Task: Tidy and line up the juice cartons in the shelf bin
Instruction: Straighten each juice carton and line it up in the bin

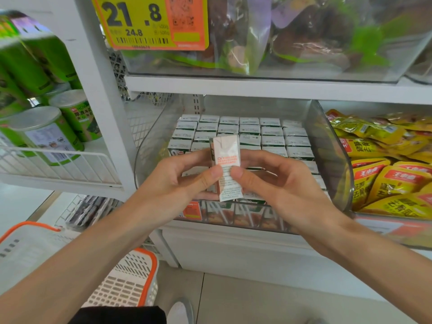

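Observation:
A small white and orange juice carton [228, 160] is held upright above the front of the clear plastic shelf bin [149, 146]. My left hand [177, 181] grips it from the left, thumb on its front face. My right hand [278, 181] grips it from the right, thumb pressed beside the left thumb. Several rows of the same cartons [250, 132] stand packed in the bin behind, tops up and lined in a grid. My hands hide the bin's front rows.
Green canisters [46, 134] stand in a wire rack to the left. A bin of yellow snack packets [385, 164] sits to the right. Bagged goods fill the shelf above, behind a yellow price tag [149, 22]. An orange-rimmed white basket [131, 281] stands on the floor below left.

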Motion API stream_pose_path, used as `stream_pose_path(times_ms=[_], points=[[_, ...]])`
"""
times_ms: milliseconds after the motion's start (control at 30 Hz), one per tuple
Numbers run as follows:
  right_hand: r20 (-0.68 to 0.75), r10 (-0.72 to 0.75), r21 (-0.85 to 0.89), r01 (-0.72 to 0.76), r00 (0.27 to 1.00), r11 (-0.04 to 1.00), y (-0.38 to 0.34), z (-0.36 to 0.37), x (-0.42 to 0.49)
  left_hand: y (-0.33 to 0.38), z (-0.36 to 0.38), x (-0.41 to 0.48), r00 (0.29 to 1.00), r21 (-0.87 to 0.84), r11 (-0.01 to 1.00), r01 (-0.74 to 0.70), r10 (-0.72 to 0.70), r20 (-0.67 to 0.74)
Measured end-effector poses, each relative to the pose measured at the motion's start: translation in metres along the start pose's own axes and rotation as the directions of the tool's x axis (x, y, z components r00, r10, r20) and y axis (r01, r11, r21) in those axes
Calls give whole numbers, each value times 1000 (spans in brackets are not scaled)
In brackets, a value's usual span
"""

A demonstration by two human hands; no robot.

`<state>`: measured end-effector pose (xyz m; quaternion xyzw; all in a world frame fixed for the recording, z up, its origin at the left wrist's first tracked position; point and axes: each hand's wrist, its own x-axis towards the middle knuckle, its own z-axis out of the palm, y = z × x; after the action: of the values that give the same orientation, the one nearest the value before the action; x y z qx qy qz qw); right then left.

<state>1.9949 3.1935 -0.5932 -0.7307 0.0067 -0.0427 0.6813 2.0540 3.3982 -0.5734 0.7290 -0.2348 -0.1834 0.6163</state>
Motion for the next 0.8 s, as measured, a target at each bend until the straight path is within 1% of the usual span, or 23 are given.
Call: stream_pose_path(times_ms=[133, 233, 367, 467, 567, 633, 667, 700, 767, 800], points=[[-50, 34, 63, -31, 998, 998, 0, -1, 2, 2, 0, 0, 1000, -68, 998, 9, -8, 19], [-22, 61, 116, -58, 998, 992, -1, -1, 2, 2, 1, 2, 999, -107, 994, 14, -19, -45], [36, 47, 107, -51, 998, 993, -4, 2, -1, -1, 2, 4, 993, -134, 990, 31, -46, -111], [21, 15, 72, -16, 1000, 997, -5, 6, -1, -1, 2, 6, 988, -116, 993, 27, -44, -146], [-9, -22, -47, 22, 1000, 999, -5, 9, -1, 0, 3, 6, 990, -35, 999, 3, -8, -143], [-77, -33, -105, 25, 996, 994, -4, 8, 0, 0, 3, 5, 985, 7, 1000, -1, 2, -170], [-99, -28, -109, 17, 995, 994, -4, 6, 1, 0, 2, 5, 983, 25, 1000, -3, 8, -183], [-88, -16, -90, 8, 996, 996, -4, 5, 0, 0, 2, 4, 982, 42, 999, -7, 15, -188], [-27, 10, -27, -10, 1000, 1000, -4, 4, 0, -2, 2, 4, 983, 65, 998, -22, 34, -183], [-20, 13, -13, -13, 1000, 1000, -3, 4, 0, -2, 2, 4, 983, 69, 997, -33, 45, -176]])
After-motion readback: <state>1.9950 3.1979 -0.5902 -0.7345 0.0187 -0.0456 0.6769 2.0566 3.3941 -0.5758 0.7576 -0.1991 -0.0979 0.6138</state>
